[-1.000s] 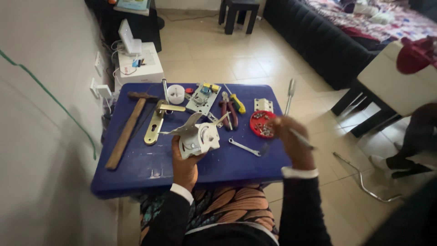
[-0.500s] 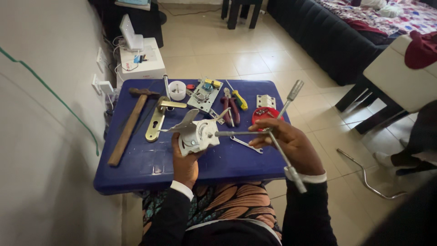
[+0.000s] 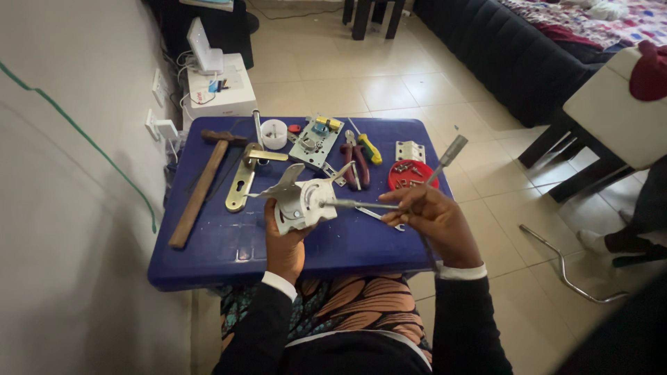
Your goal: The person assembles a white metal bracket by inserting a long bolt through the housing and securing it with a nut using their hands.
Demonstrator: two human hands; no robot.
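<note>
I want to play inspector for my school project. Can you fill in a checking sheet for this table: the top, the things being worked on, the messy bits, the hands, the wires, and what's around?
Surface: blue table, tools spread over its far half.
Job's things: white metal fitting with a thin metal rod poked into it.
Clutter: hammer, brass handle plate, pliers, yellow-handled screwdriver, lock case, red lid of screws, white hinge, tape roll.
Grippers: left hand grips the fitting from below; right hand pinches the rod.
Cables: wires at the wall sockets.
Surroundings: tiled floor, dark sofa, white box, bent metal tube.
</note>
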